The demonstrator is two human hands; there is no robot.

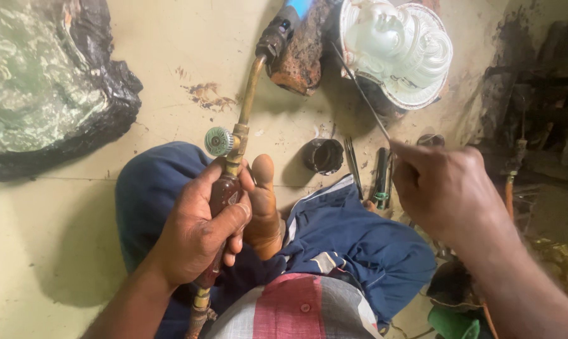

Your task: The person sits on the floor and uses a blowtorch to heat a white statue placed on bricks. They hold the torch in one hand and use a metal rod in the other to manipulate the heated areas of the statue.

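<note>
Lying at the far left of the floor (pixel 171 75), a dark, glossy lump wrapped in black sheeting (pixel 45 81) is cut off by the frame edge, and its material is hard to make out. Beside it to the right, the left hand (pixel 199 232) is closed around the reddish-brown handle of a gas torch (pixel 234 150), fingers wrapped over the grip and the thumb toward the green valve knob (pixel 219 140); the hose below the fist disappears behind a blue trouser leg (pixel 152 188). The brass neck of the torch rises to a dark nozzle whose blue tip is cropped by the upper frame edge, just beside a rust-coloured block (pixel 303 56). A bare foot (pixel 263 207) rests against the torch handle. Further right, a small dark cup (pixel 325 156) and several slender tools (pixel 369 169) lie on the floor, partly hidden by cloth. The right hand (pixel 447 188) pinches a thin metal rod (pixel 362 94) between fingertips that are concealed behind its knuckles; the rod's far end reaches a white, ornately moulded relief piece (pixel 397 47). The right margin is shadowed clutter, indistinct.
</note>
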